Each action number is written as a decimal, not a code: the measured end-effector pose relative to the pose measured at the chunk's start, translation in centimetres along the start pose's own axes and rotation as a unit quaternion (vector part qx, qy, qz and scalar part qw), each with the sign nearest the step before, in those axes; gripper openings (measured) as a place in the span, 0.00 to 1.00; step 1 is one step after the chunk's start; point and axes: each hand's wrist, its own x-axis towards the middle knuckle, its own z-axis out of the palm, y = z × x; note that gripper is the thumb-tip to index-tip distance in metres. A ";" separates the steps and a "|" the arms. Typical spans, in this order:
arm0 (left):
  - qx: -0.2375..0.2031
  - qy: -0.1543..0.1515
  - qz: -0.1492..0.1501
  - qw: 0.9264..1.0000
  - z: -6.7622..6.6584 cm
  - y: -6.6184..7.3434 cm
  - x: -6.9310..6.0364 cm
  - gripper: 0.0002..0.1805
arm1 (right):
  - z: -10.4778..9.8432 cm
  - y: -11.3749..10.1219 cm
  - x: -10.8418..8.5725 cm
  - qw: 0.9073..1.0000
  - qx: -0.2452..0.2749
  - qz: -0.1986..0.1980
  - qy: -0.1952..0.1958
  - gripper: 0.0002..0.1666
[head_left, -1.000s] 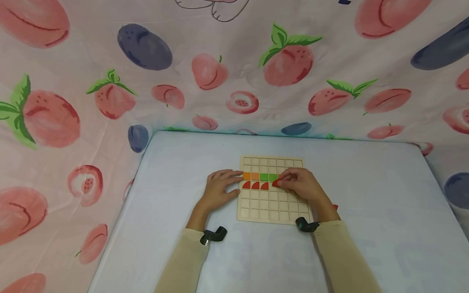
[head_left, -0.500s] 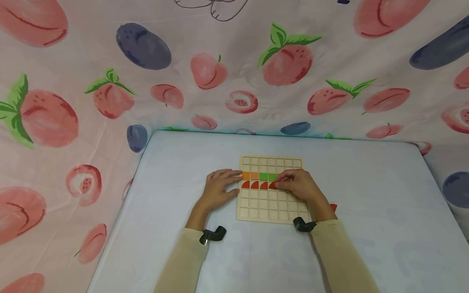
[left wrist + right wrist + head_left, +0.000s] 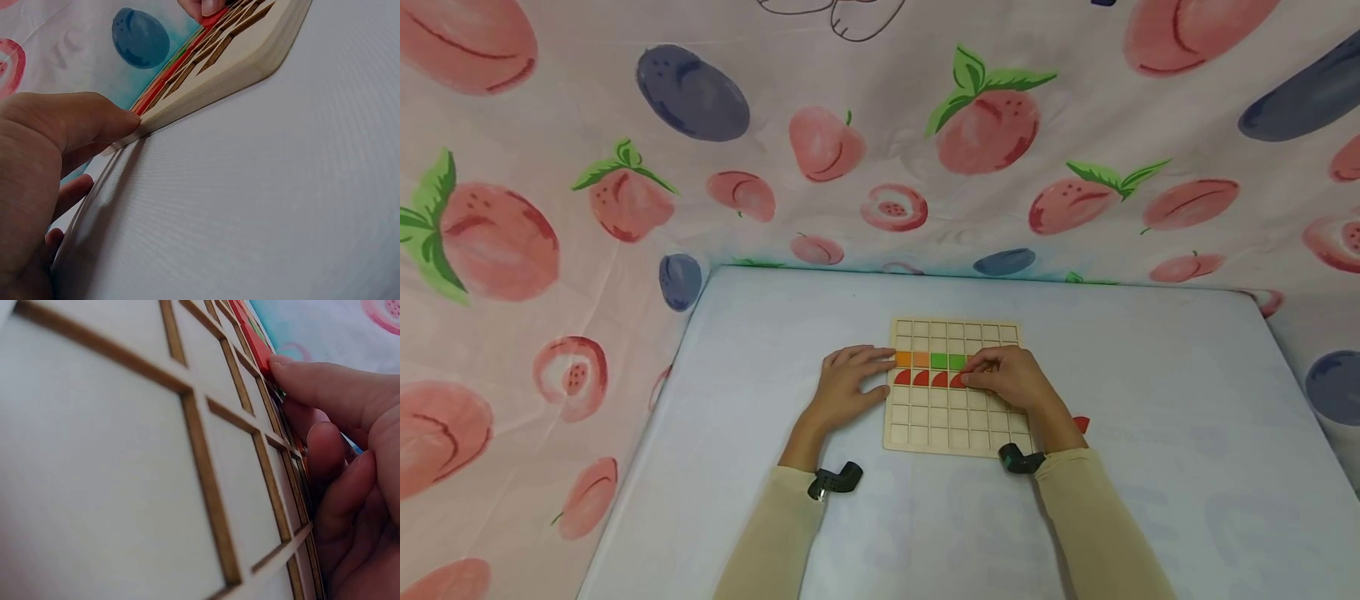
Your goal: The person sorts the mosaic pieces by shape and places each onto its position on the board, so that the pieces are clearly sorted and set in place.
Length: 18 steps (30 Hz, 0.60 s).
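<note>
A square wooden grid board [image 3: 931, 417] lies on the table in the head view. One row holds orange and green square tiles [image 3: 938, 361]. Below it run several red quarter-circle tiles [image 3: 922, 378]. My right hand [image 3: 1011, 375] pinches the rightmost red quarter-circle tile [image 3: 957, 380] at its cell; in the right wrist view the thumb [image 3: 312, 381] is against the red piece. The right fingers hide part of the rows beyond. My left hand [image 3: 848, 387] rests at the board's left edge, fingers extended, its thumb [image 3: 119, 122] touching the side in the left wrist view.
Another red piece [image 3: 1081, 424] lies on the table just right of my right wrist, partly hidden by it. The white table [image 3: 1187, 433] meets a fruit-patterned cloth [image 3: 880, 158] at the back and left. Each wrist carries a black camera mount [image 3: 838, 481].
My right hand has moved the red quarter-circle tile slightly left and down into line with the other red ones. The left hand has stayed at the board's edge.
</note>
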 end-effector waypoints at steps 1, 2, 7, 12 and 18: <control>-0.001 0.000 0.000 1.000 0.0 0.0 0.0 0.23 | 0.0 0.0 0.0 1.000 -0.001 0.001 0.002 0.07; -0.002 0.001 0.001 1.000 0.0 0.0 0.0 0.23 | 0.1 0.0 0.0 1.000 -0.002 0.002 0.003 0.07; 0.001 0.002 0.003 1.000 0.0 0.0 0.0 0.23 | 0.1 0.0 0.0 1.000 -0.004 0.007 0.004 0.07; 0.001 0.003 0.003 1.000 -0.1 0.1 0.0 0.23 | -0.1 0.0 -0.2 1.000 0.008 0.015 -0.009 0.10; -0.001 0.001 0.001 1.000 -0.2 0.2 0.0 0.23 | -0.2 0.0 -0.3 1.000 0.012 0.001 -0.020 0.14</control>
